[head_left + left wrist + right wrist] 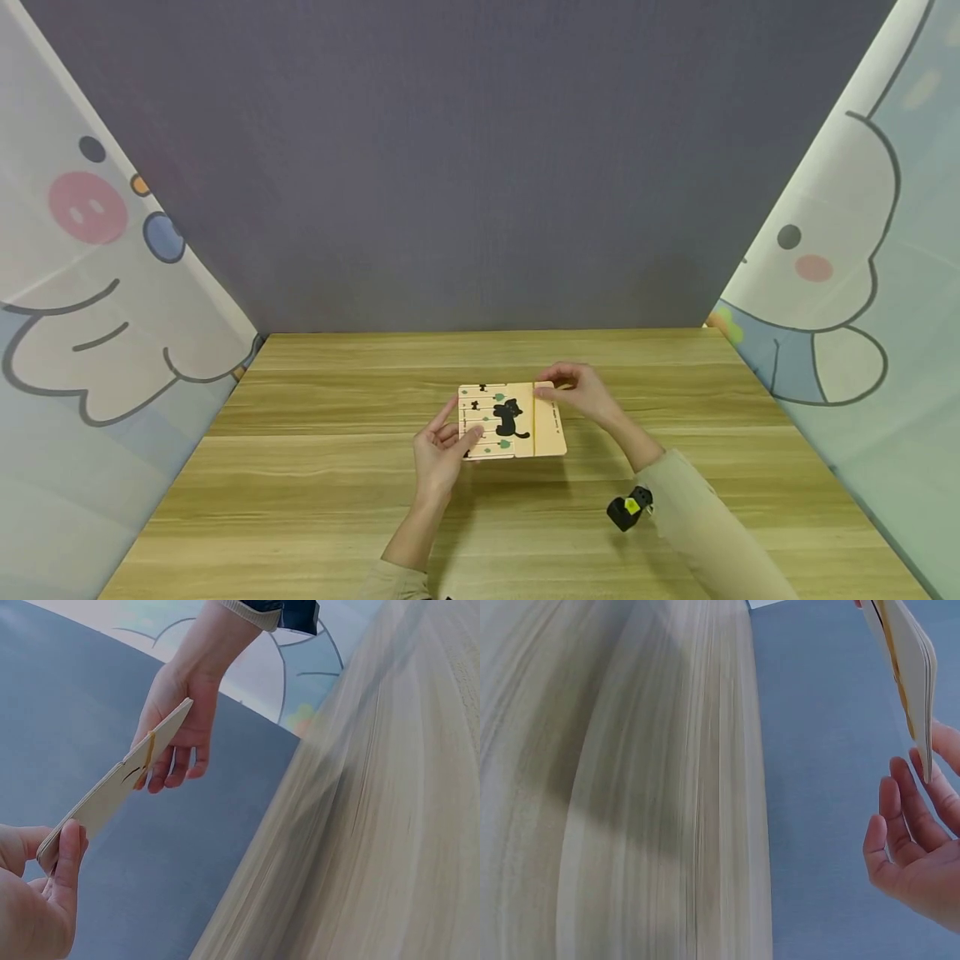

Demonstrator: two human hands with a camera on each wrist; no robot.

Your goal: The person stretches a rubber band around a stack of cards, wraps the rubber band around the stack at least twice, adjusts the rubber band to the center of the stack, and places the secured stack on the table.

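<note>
A thin cream notebook (480, 417) with a black cat on its cover is held above the table in the head view. A yellow elastic band (534, 433) runs across the cover near its right edge. My left hand (437, 458) grips the notebook's left edge, thumb on the cover. At the top right my right hand (583, 392) pinches the notebook's edge beside the band, thumb over the cover. From the right wrist view, the right hand's other fingers (904, 802) hang loosely below the notebook's edge. Edge-on in the left wrist view, the notebook (105, 791) looks closed.
Underneath lies a wood-grain table (315, 500). A grey panel (480, 167) rises behind it, and cartoon-printed curtains (825, 350) flank both sides. A black wrist device (626, 510) with a yellow mark sits at the right sleeve.
</note>
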